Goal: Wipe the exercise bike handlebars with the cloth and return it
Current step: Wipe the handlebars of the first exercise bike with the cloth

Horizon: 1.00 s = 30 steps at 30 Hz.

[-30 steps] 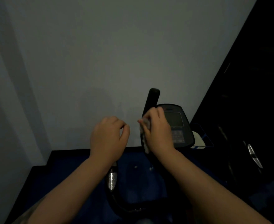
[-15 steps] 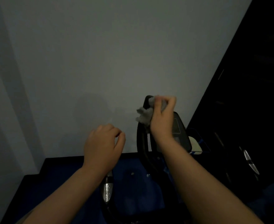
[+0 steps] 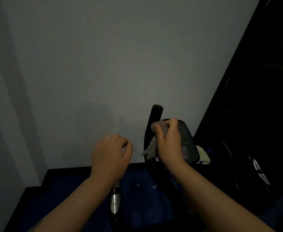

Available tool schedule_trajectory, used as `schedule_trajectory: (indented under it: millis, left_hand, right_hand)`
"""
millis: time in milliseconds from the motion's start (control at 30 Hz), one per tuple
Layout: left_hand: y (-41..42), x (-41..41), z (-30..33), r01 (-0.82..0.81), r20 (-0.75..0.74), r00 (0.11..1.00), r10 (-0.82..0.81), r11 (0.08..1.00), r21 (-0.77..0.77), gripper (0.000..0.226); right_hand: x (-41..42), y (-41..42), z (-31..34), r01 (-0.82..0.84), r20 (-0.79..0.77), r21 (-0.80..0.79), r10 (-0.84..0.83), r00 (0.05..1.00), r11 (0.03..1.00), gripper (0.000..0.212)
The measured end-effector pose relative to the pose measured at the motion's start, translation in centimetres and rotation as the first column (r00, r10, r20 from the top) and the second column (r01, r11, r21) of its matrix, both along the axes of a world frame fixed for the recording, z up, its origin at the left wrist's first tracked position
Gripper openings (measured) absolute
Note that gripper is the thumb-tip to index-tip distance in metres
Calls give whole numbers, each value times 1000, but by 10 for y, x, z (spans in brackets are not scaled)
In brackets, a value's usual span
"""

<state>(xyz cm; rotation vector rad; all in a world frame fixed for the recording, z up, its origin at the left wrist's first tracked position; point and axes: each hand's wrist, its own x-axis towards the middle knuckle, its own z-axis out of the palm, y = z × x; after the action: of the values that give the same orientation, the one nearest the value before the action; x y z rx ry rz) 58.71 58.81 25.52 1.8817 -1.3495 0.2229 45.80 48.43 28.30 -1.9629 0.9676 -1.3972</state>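
Right now the right hand [image 3: 170, 144] is clenching a crumpled grey cloth [image 3: 151, 148] against the upright black handlebar [image 3: 155, 118]. The left hand [image 3: 110, 154] is curling over the other handlebar; whether it is gripping, I cannot tell.

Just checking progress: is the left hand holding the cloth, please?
No, the cloth is gripped by the right hand; the left hand holds none.

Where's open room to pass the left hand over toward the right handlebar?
Free: the gap between the left hand and the cloth, plain wall behind it. Crowded: the right hand presses the cloth against the upright right handlebar, with the console immediately to their right.
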Motion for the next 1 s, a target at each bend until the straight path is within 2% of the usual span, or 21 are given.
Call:
schedule_trajectory:
  millis: [67, 133, 200, 267, 300, 367, 433, 467, 567, 667, 767, 867, 900, 1000]
  left_hand:
    - [1, 0, 1, -1, 1, 1000, 1, 1000, 3, 29]
    - [3, -1, 3, 8, -2, 1000, -8, 1000, 7, 28]
    - [4, 0, 4, 35, -11, 999, -35, 999, 10, 28]
    - [6, 3, 5, 68, -21, 998, -67, 997, 23, 28]
    - [7, 4, 5, 84, -21, 996, -83, 996, 26, 28]
    - [8, 7, 5, 113, -27, 993, -113, 993, 31, 28]
    - [8, 8, 4, 128, -43, 991, -126, 991, 32, 28]
    - [8, 8, 3, 130, -44, 991, -129, 991, 27, 28]
    - [7, 8, 1, 133, -55, 990, -132, 991, 2, 24]
    - [7, 10, -1, 151, -55, 987, -150, 989, 1, 23]
    - [8, 14, -2, 195, -65, 979, -195, 981, -5, 22]
    - [9, 15, -2, 233, -95, 968, -233, 972, -16, 21]
    - [9, 16, -2, 242, -104, 965, -243, 970, -22, 21]
    - [8, 17, -4, 253, -90, 963, -255, 967, -38, 17]
  right_hand:
    - [0, -3, 14, 60, -14, -262, -66, 998, 963, 13]
    - [14, -4, 36, 83, -83, -509, -145, 986, 857, 11]
    - [27, -7, 43, 129, -183, -648, -318, 930, 751, 14]
    - [27, -5, 31, 140, -247, -713, -434, 866, 687, 13]
    - [23, -2, 18, 101, -295, -713, -429, 854, 693, 13]
    - [12, 9, -4, -19, -395, -625, -294, 870, 780, 14]
    - [2, 13, -6, -99, -418, -500, -140, 897, 860, 17]
    - [0, 12, 1, -104, -408, -474, -113, 906, 875, 19]
    - [10, 7, 22, -19, -325, -560, -199, 925, 828, 24]
    - [18, 15, 5, -48, -443, -543, -237, 865, 839, 29]
    - [-7, 22, -15, -130, -512, -292, -40, 858, 948, 30]
    - [-33, 27, -7, -220, -521, -139, 118, 846, 965, 31]
    - [-30, 27, -2, -207, -494, -145, 110, 862, 968, 29]
    - [5, 25, 2, -42, -418, -200, -47, 907, 979, 21]
